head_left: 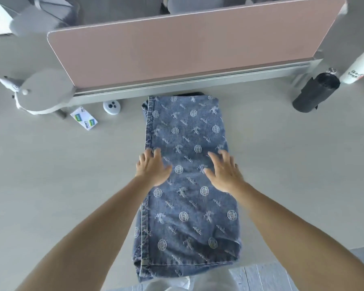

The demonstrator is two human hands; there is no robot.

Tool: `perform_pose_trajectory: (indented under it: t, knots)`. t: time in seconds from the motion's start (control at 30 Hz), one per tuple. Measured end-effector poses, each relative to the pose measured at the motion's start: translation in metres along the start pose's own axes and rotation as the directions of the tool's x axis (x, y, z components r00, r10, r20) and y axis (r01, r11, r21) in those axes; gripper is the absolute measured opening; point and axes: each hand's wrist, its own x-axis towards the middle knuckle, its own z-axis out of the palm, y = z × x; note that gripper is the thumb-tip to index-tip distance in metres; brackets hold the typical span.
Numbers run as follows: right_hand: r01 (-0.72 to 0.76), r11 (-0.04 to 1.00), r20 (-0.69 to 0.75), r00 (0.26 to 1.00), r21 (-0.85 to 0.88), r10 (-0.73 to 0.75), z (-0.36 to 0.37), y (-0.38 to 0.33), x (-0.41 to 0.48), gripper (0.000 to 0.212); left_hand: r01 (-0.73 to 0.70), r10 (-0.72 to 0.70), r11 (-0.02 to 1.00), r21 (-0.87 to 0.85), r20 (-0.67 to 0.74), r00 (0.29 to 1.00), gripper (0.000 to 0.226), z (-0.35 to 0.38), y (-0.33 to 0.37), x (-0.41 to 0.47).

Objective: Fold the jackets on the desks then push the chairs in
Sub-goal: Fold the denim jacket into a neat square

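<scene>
A blue denim jacket (187, 131) with a white embroidered pattern lies on the grey desk (61, 175) as a long narrow strip, running from the partition to the near edge. My left hand (152, 168) lies flat on its left side, fingers spread over the left seam. My right hand (224, 171) lies flat on its right side, fingers straight. Both hands sit about halfway along the strip. No chair is in view.
A pink partition (177, 51) closes the back of the desk. At the left stand a grey round lamp base (42, 91), a small white round device (111, 107) and a white card packet (84, 121). A black roll (314, 92) lies at the right.
</scene>
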Motion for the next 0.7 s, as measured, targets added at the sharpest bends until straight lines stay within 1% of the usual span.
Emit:
perform_pose_trajectory:
  t: [0.07, 0.1, 0.17, 0.2, 0.23, 0.27, 0.3, 0.33, 0.37, 0.4, 0.43, 0.47, 0.5, 0.53, 0.57, 0.63, 0.7]
  knots:
    - [-0.174, 0.975, 0.023, 0.985, 0.136, 0.173, -0.025, -0.001, 0.025, 0.069, 0.204, -0.2, 0.975, -0.089, 0.052, 0.978, 0.077, -0.01, 0.005, 0.012]
    - [-0.289, 0.931, 0.044, 0.957, 0.222, 0.287, -0.034, -0.001, 0.032, 0.072, 0.317, -0.306, 0.936, -0.152, 0.095, 0.947, 0.083, -0.011, 0.005, 0.015]
    - [-0.5, 0.772, 0.134, 0.861, 0.391, 0.49, -0.042, 0.004, 0.045, 0.083, 0.513, -0.469, 0.805, -0.296, 0.211, 0.858, 0.097, -0.007, -0.002, 0.021]
    - [-0.559, 0.69, 0.194, 0.822, 0.46, 0.536, -0.044, 0.006, 0.049, 0.087, 0.574, -0.505, 0.733, -0.364, 0.274, 0.818, 0.1, -0.004, -0.006, 0.021]
    - [-0.578, 0.628, 0.241, 0.806, 0.521, 0.541, -0.044, 0.009, 0.053, 0.081, 0.602, -0.522, 0.677, -0.423, 0.301, 0.798, 0.094, -0.001, -0.011, 0.021]
    - [-0.58, 0.578, 0.29, 0.804, 0.574, 0.519, -0.043, 0.012, 0.057, 0.065, 0.613, -0.535, 0.648, -0.452, 0.303, 0.789, 0.078, 0.0, -0.016, 0.022]
    - [-0.597, 0.518, 0.371, 0.796, 0.612, 0.479, -0.042, 0.015, 0.058, 0.051, 0.625, -0.541, 0.627, -0.465, 0.317, 0.779, 0.062, 0.0, -0.018, 0.024]
    - [-0.626, 0.453, 0.47, 0.778, 0.635, 0.416, -0.043, 0.017, 0.061, 0.05, 0.65, -0.542, 0.584, -0.486, 0.362, 0.758, 0.057, -0.001, -0.018, 0.025]
    - [-0.644, 0.406, 0.538, 0.765, 0.649, 0.354, -0.043, 0.017, 0.06, 0.059, 0.668, -0.521, 0.541, -0.51, 0.421, 0.743, 0.058, -0.003, -0.02, 0.025]
    - [-0.644, 0.387, 0.572, 0.765, 0.66, 0.297, -0.041, 0.017, 0.059, 0.071, 0.683, -0.502, 0.496, -0.536, 0.465, 0.729, 0.067, -0.006, -0.022, 0.023]
    - [-0.63, 0.387, 0.577, 0.775, 0.673, 0.259, -0.038, 0.017, 0.062, 0.082, 0.691, -0.498, 0.458, -0.559, 0.482, 0.721, 0.083, -0.009, -0.024, 0.023]
    - [-0.619, 0.383, 0.579, 0.782, 0.685, 0.23, -0.037, 0.016, 0.064, 0.089, 0.686, -0.493, 0.42, -0.594, 0.486, 0.722, 0.093, -0.011, -0.025, 0.023]
    - [-0.608, 0.376, 0.576, 0.791, 0.699, 0.208, -0.035, 0.017, 0.065, 0.093, 0.676, -0.49, 0.393, -0.623, 0.479, 0.728, 0.096, -0.013, -0.024, 0.023]
    - [-0.597, 0.364, 0.57, 0.799, 0.715, 0.192, -0.034, 0.018, 0.064, 0.095, 0.67, -0.483, 0.383, -0.636, 0.48, 0.732, 0.093, -0.016, -0.024, 0.021]
    - [-0.588, 0.339, 0.56, 0.807, 0.735, 0.185, -0.032, 0.019, 0.063, 0.092, 0.66, -0.463, 0.379, -0.649, 0.484, 0.742, 0.084, -0.017, -0.024, 0.02]
    - [-0.535, 0.311, 0.506, 0.845, 0.785, 0.175, -0.032, 0.02, 0.055, 0.07, 0.633, -0.445, 0.366, -0.682, 0.469, 0.763, 0.065, -0.022, -0.022, 0.006]
    - [-0.491, 0.309, 0.473, 0.871, 0.815, 0.137, -0.037, 0.017, 0.043, 0.042, 0.6, -0.458, 0.376, -0.706, 0.421, 0.783, 0.056, -0.029, -0.022, -0.005]
